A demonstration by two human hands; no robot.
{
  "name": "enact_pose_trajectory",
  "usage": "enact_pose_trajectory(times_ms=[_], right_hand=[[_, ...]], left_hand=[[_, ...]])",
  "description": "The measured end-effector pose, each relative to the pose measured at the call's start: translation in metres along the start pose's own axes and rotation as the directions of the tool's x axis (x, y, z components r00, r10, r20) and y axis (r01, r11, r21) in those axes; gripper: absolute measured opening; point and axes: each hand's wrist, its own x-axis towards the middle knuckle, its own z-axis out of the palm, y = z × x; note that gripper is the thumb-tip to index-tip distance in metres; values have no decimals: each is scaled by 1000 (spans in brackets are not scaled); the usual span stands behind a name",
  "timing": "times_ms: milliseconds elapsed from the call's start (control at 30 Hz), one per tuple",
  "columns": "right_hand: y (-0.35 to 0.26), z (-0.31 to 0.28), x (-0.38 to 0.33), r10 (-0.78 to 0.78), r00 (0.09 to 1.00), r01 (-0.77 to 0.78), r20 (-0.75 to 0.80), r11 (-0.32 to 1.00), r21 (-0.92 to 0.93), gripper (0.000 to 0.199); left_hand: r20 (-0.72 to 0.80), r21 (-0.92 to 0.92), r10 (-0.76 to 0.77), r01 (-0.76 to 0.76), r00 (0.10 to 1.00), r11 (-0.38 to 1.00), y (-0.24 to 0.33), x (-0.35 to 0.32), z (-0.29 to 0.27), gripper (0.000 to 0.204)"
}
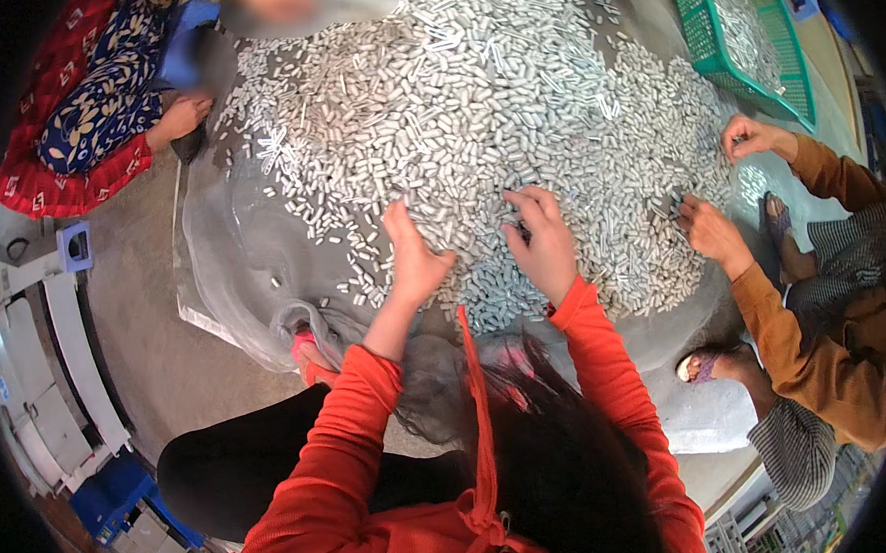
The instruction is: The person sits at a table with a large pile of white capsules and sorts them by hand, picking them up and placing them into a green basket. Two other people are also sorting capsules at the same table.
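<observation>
Spreading out beyond and between the fingers of both hands, a broad heap of small grey pieces (470, 210) is being faced from its near edge. The left hand (417, 263) is being held with its thumb well apart from its fingers, so an open grasp is being shown, with nothing seen in it. The right hand (544, 246) is being held with fingers bent and thumb set below the forefinger; whether a piece is being pinched there cannot be told, as the tips are merging with the heap.

The relation that is mattering most is being found in the gap between the hands. Pieces are lying there to the right of the left thumb and to the left of the right fingertips, and a bluish patch of pieces (501, 295) is lying on the wearer's side of both thumbs. Its upper left edge is being neared most closely by the left thumb, while its right side is being bordered by the right hand. The pieces are looking short and oblong, with long axes being turned many ways, so no single line is being offered to either hand.

Farther to the right of the right fingers, the heap's edge is being reached by a co-worker's hand (716, 232); beyond that, up and to the right, a green basket (695, 23) is being seen. Left of the left fingers, a sheer sheet (225, 288) is lying in folds
</observation>
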Motion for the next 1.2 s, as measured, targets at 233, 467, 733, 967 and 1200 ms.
enact_pose_trajectory(times_ms=[233, 467, 733, 967, 1200], right_hand=[[1, -25, -9, 50, 998, -57, 44, 983, 176, 26], [5, -64, -8, 57, 994, -58, -88, 998, -11, 18], [7, -48, -6, 189, 982, -185, -8, 947, -262, 15], [5, -29, -9, 164, 986, -147, 7, 904, -402, 11], [8, -27, -24, 105, 992, -126, -75, 916, -381, 19]], left_hand=[[313, -264, 252, -171, 916, 949, 69, -4, -10, 82], [366, -187, 107, -40, 924, 982, 70, 24, -59, 41], [126, -66, 417, -412, 900, 909, 73, 41, -14, 15], [73, 95, 415, -420, 907, 902, 73, 29, 19, 20], [236, -116, 172, -148, 957, 982, 45, 19, -2, 25]])
